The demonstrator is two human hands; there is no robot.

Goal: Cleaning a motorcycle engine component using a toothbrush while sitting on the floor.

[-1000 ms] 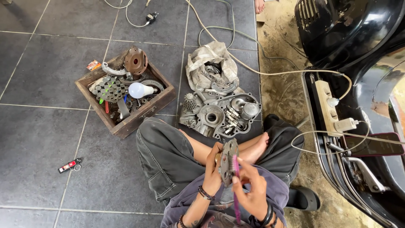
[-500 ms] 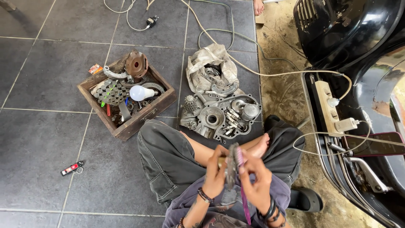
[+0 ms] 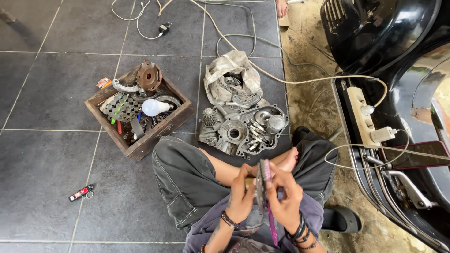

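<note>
You're pinching a flat metal part (image 3: 259, 189) edge-up between left hand (image 3: 241, 199) and right hand (image 3: 283, 201), both clamped on it over your lap. A purple brush (image 3: 269, 206) is tucked under the right fingers, likely ready for scrubbing. Engine case (image 3: 243, 129) is lying just ahead of the grip.

I sat on a floor of large dark grey tiles (image 3: 51, 154) with pale grout lines; to my right it gave way to a strip of bare dirty concrete (image 3: 307, 89), all in even daylight
</note>
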